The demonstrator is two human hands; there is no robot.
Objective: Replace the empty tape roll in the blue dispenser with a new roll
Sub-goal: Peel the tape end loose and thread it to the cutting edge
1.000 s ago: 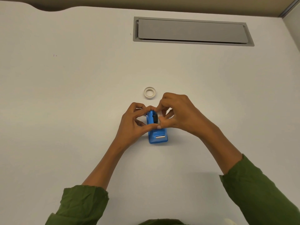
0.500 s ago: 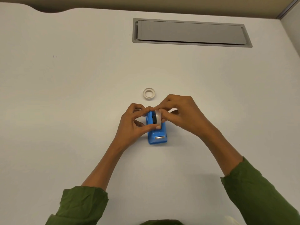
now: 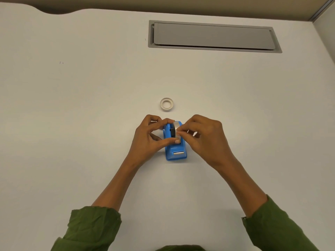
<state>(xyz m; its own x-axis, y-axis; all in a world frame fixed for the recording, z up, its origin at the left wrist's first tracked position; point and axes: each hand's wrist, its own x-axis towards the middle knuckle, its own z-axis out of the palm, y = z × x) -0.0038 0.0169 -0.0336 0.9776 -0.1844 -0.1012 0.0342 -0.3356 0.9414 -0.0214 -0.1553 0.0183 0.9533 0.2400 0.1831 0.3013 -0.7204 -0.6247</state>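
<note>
On a white table (image 3: 72, 124), a person in rolled green sleeves (image 3: 94, 227) works on a small blue tape dispenser (image 3: 175, 149) standing near the middle, its metal cutter facing the person. The left hand (image 3: 150, 140) grasps the dispenser's left side, forefinger curled over the top and thumb pressed across the front. A new roll of clear tape (image 3: 176, 126) sits upright in the dispenser's cradle on a black hub. Just beyond, apart from the hands, an empty white tape core (image 3: 166, 104) lies flat on the table. The right hand (image 3: 204, 138) pinches the roll's right edge between thumb and forefinger, other fingers curled. Farther back to the right, a closed grey cable hatch (image 3: 213, 36) is set into the tabletop.
</note>
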